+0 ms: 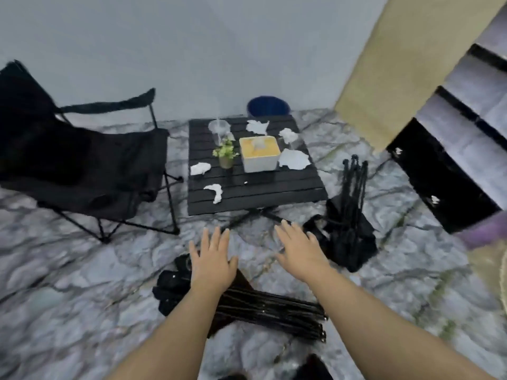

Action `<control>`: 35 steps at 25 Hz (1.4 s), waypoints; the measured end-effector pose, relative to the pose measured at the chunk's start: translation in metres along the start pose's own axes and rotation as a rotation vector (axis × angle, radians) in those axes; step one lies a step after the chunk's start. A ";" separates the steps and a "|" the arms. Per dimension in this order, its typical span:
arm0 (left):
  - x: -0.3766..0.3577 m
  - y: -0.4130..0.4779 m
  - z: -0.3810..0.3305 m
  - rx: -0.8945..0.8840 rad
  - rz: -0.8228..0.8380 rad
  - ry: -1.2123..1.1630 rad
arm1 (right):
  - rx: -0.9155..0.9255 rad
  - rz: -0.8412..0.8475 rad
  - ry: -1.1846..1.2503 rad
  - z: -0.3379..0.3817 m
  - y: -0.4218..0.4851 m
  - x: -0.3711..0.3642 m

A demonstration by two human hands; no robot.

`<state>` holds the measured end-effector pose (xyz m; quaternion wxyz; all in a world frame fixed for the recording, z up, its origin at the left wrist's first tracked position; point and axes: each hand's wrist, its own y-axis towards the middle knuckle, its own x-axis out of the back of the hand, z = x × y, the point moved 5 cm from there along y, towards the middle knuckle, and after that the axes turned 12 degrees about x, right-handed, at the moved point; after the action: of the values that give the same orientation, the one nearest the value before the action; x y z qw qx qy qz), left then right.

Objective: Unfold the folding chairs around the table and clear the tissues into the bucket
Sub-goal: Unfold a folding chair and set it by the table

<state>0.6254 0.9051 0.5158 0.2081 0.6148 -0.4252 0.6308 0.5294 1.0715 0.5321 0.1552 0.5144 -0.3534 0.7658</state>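
Observation:
One black folding chair (90, 165) stands unfolded left of the low black slatted table (260, 187). A second chair (263, 308) lies folded on the floor in front of me, under my arms. A third folded chair (348, 215) leans upright at the table's right corner. Several crumpled white tissues lie on the table, such as one (215, 192) near the front and one (293, 159) at the right. A blue bucket (268, 106) stands behind the table. My left hand (212, 260) and my right hand (300, 248) hover flat with fingers spread, holding nothing.
On the table stand a tissue box (259, 153), a small potted plant (225, 154) and a clear plastic cup (219, 130). Black-edged stairs (450, 171) rise at the right. The floor is grey marble; a pale wall is behind.

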 end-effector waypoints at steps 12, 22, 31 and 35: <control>-0.105 -0.093 0.183 0.772 0.028 -0.277 | 0.610 0.261 -0.238 0.147 0.109 -0.107; -0.374 0.030 0.248 0.983 0.011 -0.400 | 0.739 0.290 -0.290 0.129 0.310 -0.357; -0.525 0.197 0.336 0.979 -0.259 -0.582 | 0.847 0.143 -0.117 0.178 0.488 -0.486; -0.537 0.209 0.337 0.982 -0.351 -1.007 | 0.835 0.307 0.171 0.199 0.494 -0.518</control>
<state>0.7479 0.6622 -0.0936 -0.2151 0.9124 -0.0321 0.3467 0.5863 0.6504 -0.0774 -0.1522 0.4095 -0.0723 0.8966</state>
